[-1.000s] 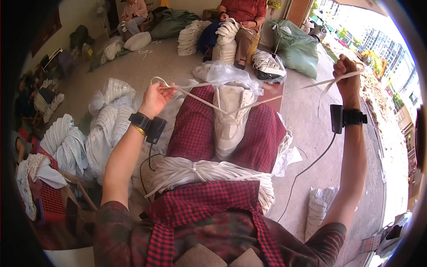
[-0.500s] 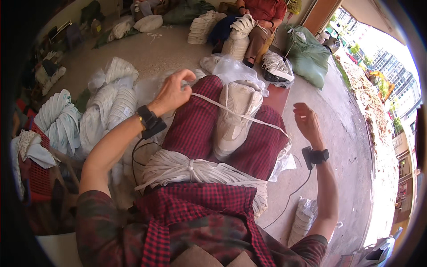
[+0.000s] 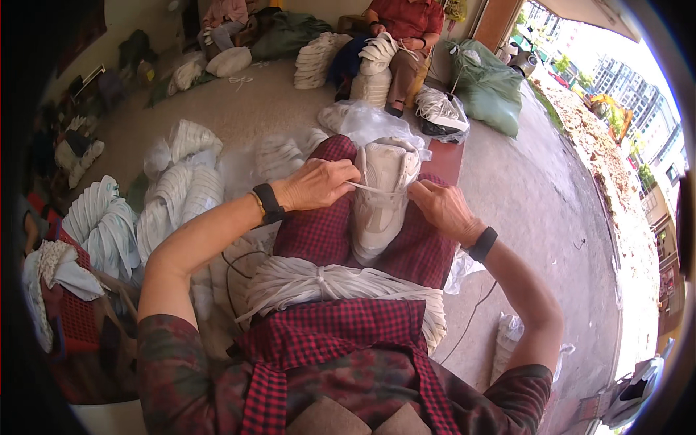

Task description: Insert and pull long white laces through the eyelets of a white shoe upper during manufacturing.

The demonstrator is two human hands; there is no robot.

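A white shoe upper (image 3: 378,210) is held upright between my knees, its tongue and eyelet opening at the far end. A white shoelace (image 3: 377,191) runs across its front, between my two hands. My left hand (image 3: 319,183) pinches the lace at the shoe's left side. On the other side my right hand (image 3: 441,208) has its fingers closed on the lace close to the eyelets. Across my lap, over the checked apron (image 3: 326,326), lies a tied bundle of white laces (image 3: 341,281).
Stacked white shoe uppers (image 3: 181,192) stand on the floor at my left, beside a red plastic basket (image 3: 75,304). Ahead, another person in a red shirt (image 3: 409,18) handles a stack of uppers (image 3: 373,72). A green sack (image 3: 486,87) sits at the far right.
Both hands have come inward from wide apart to the shoe's sides. The lace, earlier stretched loosely across my knees, is now short and close against the shoe. My right hand has closed on it.
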